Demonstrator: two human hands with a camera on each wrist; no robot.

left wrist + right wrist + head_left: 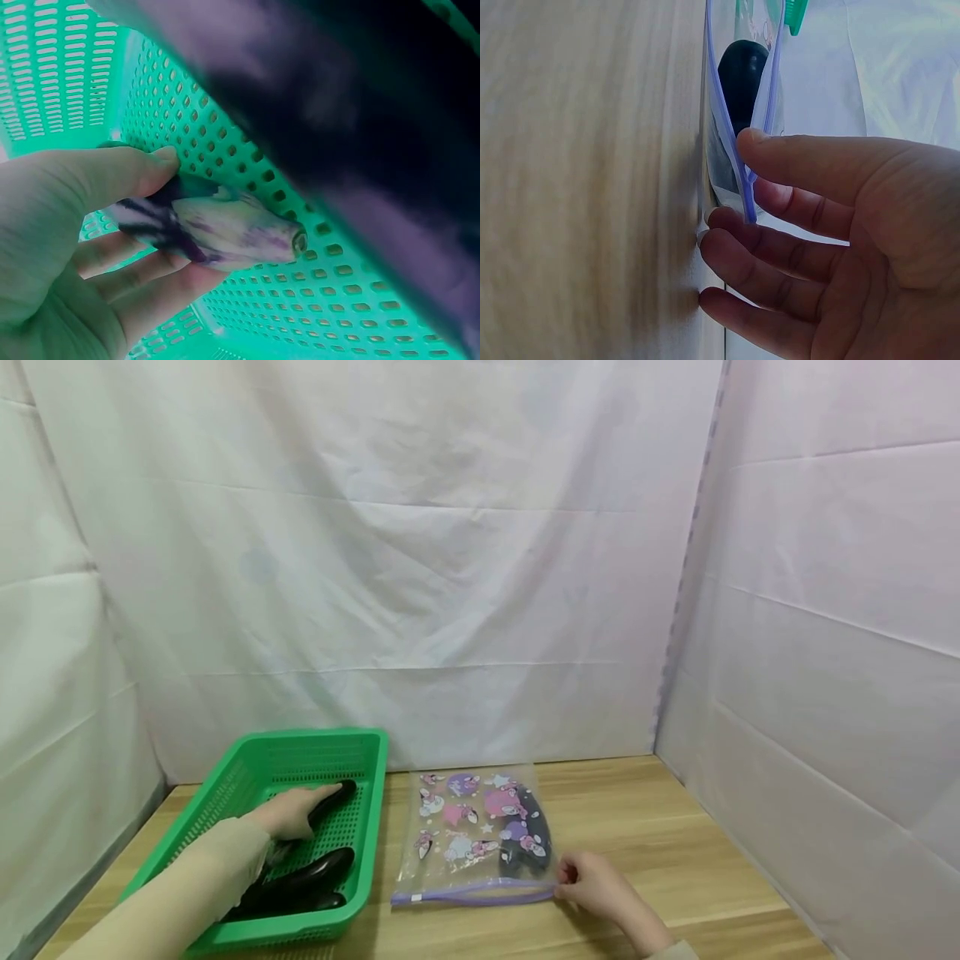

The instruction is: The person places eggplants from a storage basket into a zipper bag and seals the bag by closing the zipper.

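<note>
Inside a green plastic basket (377,827), my left hand (283,814) grips a dark purple eggplant (333,802). The left wrist view shows my thumb and fingers around it near its pale stem end (240,229). More eggplants (307,878) lie at the basket's near end. To the right, a clear printed zip bag (457,839) lies flat, its purple zip edge (480,897) parted and facing me. My right hand (592,885) pinches the right end of that edge between thumb and fingers. A dark eggplant (742,82) shows inside the bag.
A wooden table (637,827) bears the basket at left and the bag at its middle. White cloth (450,568) hangs behind and on both sides. A large blurred dark shape (300,97), apparently another eggplant, crosses close to the left wrist camera.
</note>
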